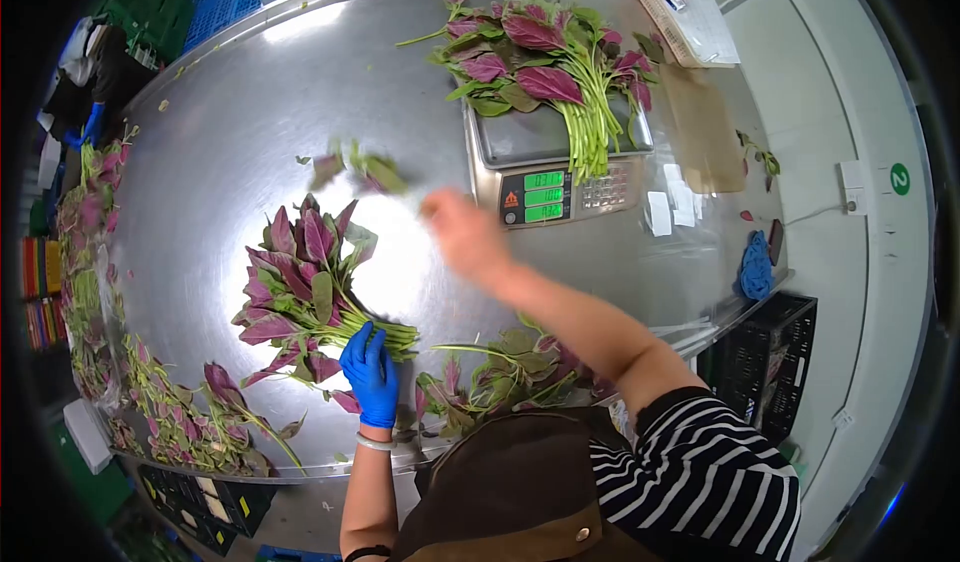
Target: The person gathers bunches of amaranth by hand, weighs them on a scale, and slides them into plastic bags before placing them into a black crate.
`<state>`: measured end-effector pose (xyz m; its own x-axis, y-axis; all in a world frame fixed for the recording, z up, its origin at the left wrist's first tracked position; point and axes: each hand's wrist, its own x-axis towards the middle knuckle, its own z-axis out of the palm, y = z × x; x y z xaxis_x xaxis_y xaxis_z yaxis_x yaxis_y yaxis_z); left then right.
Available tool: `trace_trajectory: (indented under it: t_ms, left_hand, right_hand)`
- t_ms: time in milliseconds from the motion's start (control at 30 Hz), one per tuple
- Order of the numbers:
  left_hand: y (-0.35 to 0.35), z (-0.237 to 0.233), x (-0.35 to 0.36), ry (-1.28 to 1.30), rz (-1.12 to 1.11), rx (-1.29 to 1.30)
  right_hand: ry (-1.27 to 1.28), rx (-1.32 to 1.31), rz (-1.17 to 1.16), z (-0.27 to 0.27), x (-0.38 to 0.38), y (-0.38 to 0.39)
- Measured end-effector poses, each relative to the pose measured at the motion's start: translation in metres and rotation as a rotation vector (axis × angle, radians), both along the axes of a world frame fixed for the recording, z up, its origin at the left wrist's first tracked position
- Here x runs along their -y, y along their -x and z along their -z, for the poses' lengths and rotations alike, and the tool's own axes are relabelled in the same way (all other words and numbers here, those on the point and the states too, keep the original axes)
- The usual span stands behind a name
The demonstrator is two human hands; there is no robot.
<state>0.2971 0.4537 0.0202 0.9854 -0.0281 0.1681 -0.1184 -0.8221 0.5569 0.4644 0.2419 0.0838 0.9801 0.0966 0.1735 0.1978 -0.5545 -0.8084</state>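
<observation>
Gripping leafy bunch point(303, 287) by stems point(402, 338) w/ L hand point(371, 374); best light, ends level. R hand point(467, 238) blurred, can't tell fingers' state.

Free lane over steel table point(235, 112), far left; scale point(487, 194) blocks far right, leafy bunch point(300, 277) near side.
</observation>
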Motion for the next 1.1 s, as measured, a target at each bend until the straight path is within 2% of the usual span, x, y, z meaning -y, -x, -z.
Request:
trace_trajectory:
  t_ms: [33, 67, 100, 167, 267, 367, 467, 533, 600, 667, 767, 867, 900, 1000, 1100]
  left_hand:
    - [0.005, 0.007, 0.001, 0.015, 0.011, -0.004]
    - [0.008, 0.007, 0.004, 0.017, 0.035, 0.004]
    - [0.010, 0.007, 0.008, 0.018, 0.063, 0.016]
    - [0.013, 0.008, 0.019, 0.032, 0.117, 0.039]
    - [0.012, 0.006, 0.036, 0.054, 0.237, 0.000]
    - [0.012, 0.001, 0.050, 0.055, 0.334, 0.004]
    - [0.015, 0.001, 0.057, 0.025, 0.412, -0.044]
    - [0.020, -0.005, 0.062, 0.003, 0.432, -0.114]
    - [0.026, -0.008, 0.076, 0.083, 0.370, -0.159]
    - [0.031, -0.008, 0.091, 0.112, 0.377, -0.201]
    - [0.046, 0.000, 0.103, 0.065, 0.476, -0.271]
    - [0.060, 0.001, 0.114, -0.036, 0.552, -0.277]
    - [0.065, 0.006, 0.115, 0.036, 0.533, -0.272]
    - [0.072, -0.005, 0.119, 0.003, 0.487, -0.274]
    - [0.085, -0.012, 0.124, -0.158, 0.332, -0.212]
  right_hand:
    - [0.027, 0.137, 0.094, -0.013, 0.026, -0.015]
    - [-0.095, 0.325, 0.132, -0.027, 0.053, -0.031]
    - [-0.023, 0.344, 0.296, -0.053, 0.073, -0.037]
    - [0.028, 0.478, 0.377, -0.086, 0.114, -0.050]
    - [0.048, 0.400, 0.445, -0.084, 0.165, -0.064]
    - [0.443, 0.058, 0.479, -0.064, 0.198, -0.068]
    - [0.597, 0.150, 0.420, -0.048, 0.211, -0.047]
    - [0.604, 0.166, 0.386, -0.056, 0.212, -0.020]
    - [0.663, 0.132, 0.356, -0.058, 0.222, 0.009]
    - [0.773, 0.045, 0.328, -0.040, 0.255, 0.036]
    - [0.837, -0.098, 0.478, -0.007, 0.321, 0.065]
    - [0.950, -0.164, 0.533, 0.019, 0.378, 0.080]
    - [0.974, -0.185, 0.540, 0.031, 0.392, 0.080]
    - [1.046, -0.247, 0.583, 0.057, 0.438, 0.072]
    - [1.169, -0.304, 0.585, 0.075, 0.462, 0.046]
